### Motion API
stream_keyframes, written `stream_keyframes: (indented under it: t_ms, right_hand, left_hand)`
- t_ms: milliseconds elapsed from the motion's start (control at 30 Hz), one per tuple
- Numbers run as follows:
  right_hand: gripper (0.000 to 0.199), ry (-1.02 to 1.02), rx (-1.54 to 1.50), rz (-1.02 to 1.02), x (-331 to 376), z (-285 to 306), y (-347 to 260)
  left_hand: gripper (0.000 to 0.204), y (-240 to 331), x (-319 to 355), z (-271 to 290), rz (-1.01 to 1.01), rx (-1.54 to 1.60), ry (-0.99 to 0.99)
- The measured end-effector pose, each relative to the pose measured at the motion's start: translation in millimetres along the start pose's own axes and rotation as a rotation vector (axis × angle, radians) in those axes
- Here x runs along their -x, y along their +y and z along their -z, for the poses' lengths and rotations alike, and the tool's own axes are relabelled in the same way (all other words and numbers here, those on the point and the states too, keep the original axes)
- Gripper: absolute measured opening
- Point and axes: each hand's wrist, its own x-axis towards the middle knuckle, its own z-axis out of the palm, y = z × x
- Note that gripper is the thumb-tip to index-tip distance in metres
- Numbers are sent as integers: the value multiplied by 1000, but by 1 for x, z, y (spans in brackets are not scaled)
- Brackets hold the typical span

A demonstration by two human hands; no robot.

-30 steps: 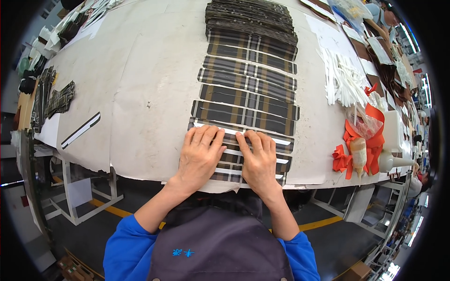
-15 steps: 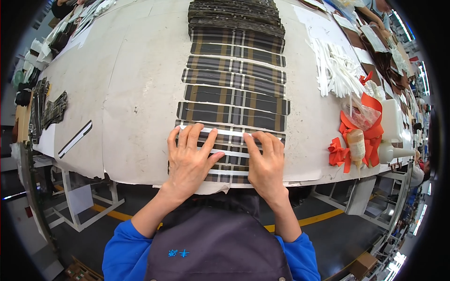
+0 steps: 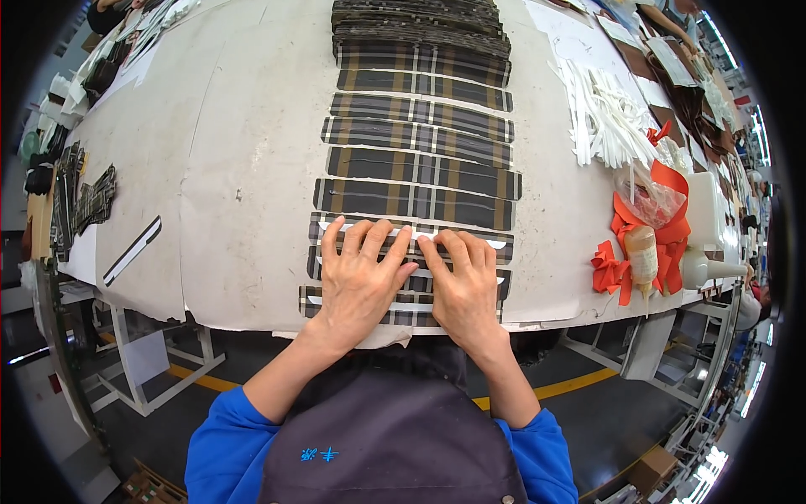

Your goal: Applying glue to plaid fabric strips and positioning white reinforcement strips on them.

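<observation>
Pale tabletop (image 3: 252, 168) fills the frame; both hands, left (image 3: 363, 277) and right (image 3: 463, 281), have slid slightly toward lower centre, lying flat with fingers spread, pressing the nearest plaid strip (image 3: 409, 256), gripping nothing, apparently smoothing it.

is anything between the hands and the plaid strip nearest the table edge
Nothing visible. The left hand and right hand lie flat, side by side, directly on the near plaid strips with their white tape, at the table edge. The other strips lie farther away.
</observation>
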Motion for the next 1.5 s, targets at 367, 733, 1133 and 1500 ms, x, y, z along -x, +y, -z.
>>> stream_keyframes:
  t_ms: [367,733,1133,1500]
  right_hand:
    - [42,88,-3,-97,10,5,12]
    - [17,315,-8,-360,37,59,86]
    - [24,228,358,-447,-110,47,285]
    - [22,266,-180,-645,-97,92,277]
  left_hand:
    - [42,-13,9,11,19,5,-12]
    - [31,-18,15,20,17,88,85]
    - [7,-10,14,38,10,220,121]
    - [5,-16,17,44,77,301,142]
